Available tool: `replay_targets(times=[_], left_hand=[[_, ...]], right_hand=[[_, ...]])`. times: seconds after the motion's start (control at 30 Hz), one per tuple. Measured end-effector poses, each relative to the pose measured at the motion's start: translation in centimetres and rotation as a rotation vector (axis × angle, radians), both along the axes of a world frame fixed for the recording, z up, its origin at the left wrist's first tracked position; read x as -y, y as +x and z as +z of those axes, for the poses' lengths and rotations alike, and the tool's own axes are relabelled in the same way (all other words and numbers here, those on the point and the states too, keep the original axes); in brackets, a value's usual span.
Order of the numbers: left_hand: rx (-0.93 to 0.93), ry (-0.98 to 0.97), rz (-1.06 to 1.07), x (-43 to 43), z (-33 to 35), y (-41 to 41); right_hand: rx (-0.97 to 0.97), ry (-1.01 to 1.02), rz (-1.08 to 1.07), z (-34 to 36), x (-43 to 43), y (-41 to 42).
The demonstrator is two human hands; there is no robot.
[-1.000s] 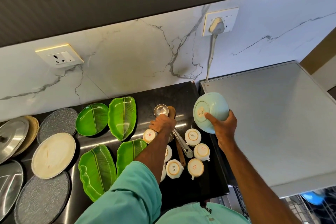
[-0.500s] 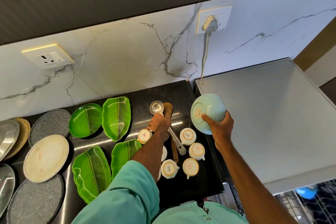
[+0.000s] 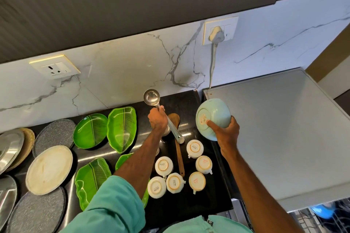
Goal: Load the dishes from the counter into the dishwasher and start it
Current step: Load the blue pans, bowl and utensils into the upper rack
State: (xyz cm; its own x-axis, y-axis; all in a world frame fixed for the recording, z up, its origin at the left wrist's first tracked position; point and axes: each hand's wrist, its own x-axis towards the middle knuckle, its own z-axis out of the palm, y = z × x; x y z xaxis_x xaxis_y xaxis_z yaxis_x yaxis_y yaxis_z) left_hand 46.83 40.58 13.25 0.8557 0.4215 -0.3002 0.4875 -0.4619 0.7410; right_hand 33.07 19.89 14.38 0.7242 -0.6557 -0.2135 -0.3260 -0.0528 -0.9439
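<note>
Ladle (image 3: 151, 97) is in our left grip (image 3: 158, 121), centre frame: fingers curled round the handle just under the scoop, scoop toward the upper frame, handle end sticking out lower right above the wooden spatula (image 3: 178, 154). Right grip (image 3: 225, 133) is clamped round the pale blue bowl (image 3: 216, 113), right of centre. The bowl's base is turned to us with one fingertip on it, and it sits over the left edge of the grey appliance top (image 3: 280, 134).

Below both: six white cups (image 3: 195, 148) upside down on the black tabletop (image 3: 189, 207), with the spatula lying between them. Left of centre: green leaf plates (image 3: 122, 128), some partly behind our left forearm. Far left: white plate (image 3: 49, 169), speckled grey plates (image 3: 54, 134), steel lids (image 3: 9, 147) cut by the frame edge. Lower right corner: wire rack (image 3: 310, 222) with something blue in it.
</note>
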Motion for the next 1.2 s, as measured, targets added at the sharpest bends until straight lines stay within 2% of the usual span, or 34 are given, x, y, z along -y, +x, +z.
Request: replay_targets(times=[0.2,0.37,0.43,0.53,0.7,0.83,1.03,1.2], left_hand=[[0.3,0.021,-0.013,-0.6,4.1,0.4],[0.405,-0.063,-0.101,-0.5,7.8,-2.0],[0.349,-0.104,-0.089,-0.2,8.3,-3.3],[0.222,-0.303,-0.112,0.0,8.2,-4.8],[-0.029,-0.583,-0.274,0.6,8.6,-8.6],[-0.126,-0.653,-0.427,2.7,8.5,-12.5],[-0.288,-0.631,-0.582,8.9,6.9,-19.1],[-0.462,-0.686,-0.534,12.5,6.0,-25.5]], right_hand=[[0.06,0.008,0.011,1.4,0.0,0.0],[0.129,0.007,0.035,2.9,0.1,-0.8],[0.153,0.021,0.036,3.3,0.3,-1.6],[0.167,0.028,0.019,3.8,0.4,-3.3],[0.194,0.066,-0.052,4.6,1.0,-7.2],[0.222,0.16,-0.142,4.4,1.9,-12.0],[0.186,0.348,-0.312,2.4,4.8,-20.1],[0.219,0.581,-0.334,2.5,7.4,-26.6]])
